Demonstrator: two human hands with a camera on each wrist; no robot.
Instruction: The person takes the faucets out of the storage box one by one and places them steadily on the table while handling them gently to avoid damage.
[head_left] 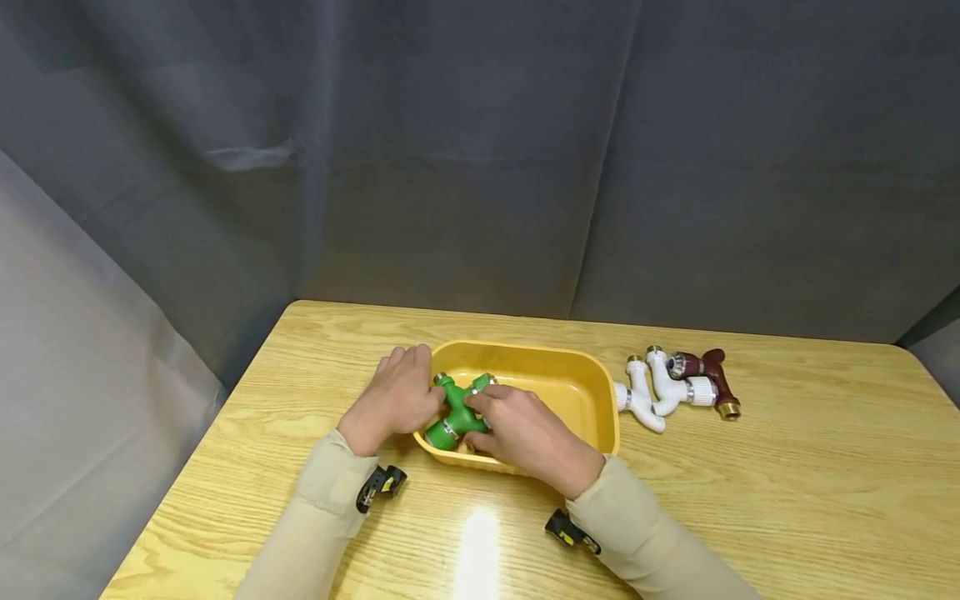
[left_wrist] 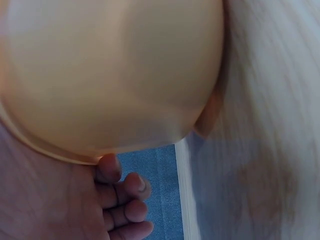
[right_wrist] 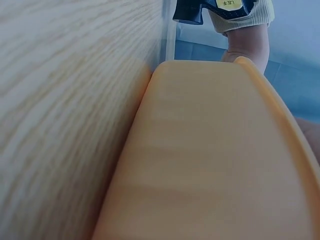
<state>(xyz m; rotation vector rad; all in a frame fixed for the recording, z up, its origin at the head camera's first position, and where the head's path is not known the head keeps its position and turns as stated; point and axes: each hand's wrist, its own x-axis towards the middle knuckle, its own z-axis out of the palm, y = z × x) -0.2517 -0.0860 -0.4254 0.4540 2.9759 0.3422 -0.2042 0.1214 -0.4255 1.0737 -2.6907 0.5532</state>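
A yellow plastic tub [head_left: 573, 408] stands on the wooden table, with a green plastic faucet [head_left: 454, 408] in its left end. Another green faucet part [head_left: 482, 382] shows just beyond, partly covered by my right hand [head_left: 525, 429]. That hand reaches over the near rim, its thumb and fingers pinching the green faucet. My left hand [head_left: 397, 396] grips the tub's left rim, the thumb over the inside beside the faucet. In the left wrist view its fingers [left_wrist: 127, 200] curl below the tub's rim. Only the tub's outer wall [right_wrist: 210, 150] fills the right wrist view, hiding the right fingers.
Right of the tub lie two white faucets [head_left: 642, 396] [head_left: 667, 383] close together, one against the tub's side. A dark red faucet [head_left: 716, 379] with a brass end overlaps them. A grey curtain [head_left: 480, 167] hangs behind the table's back edge.
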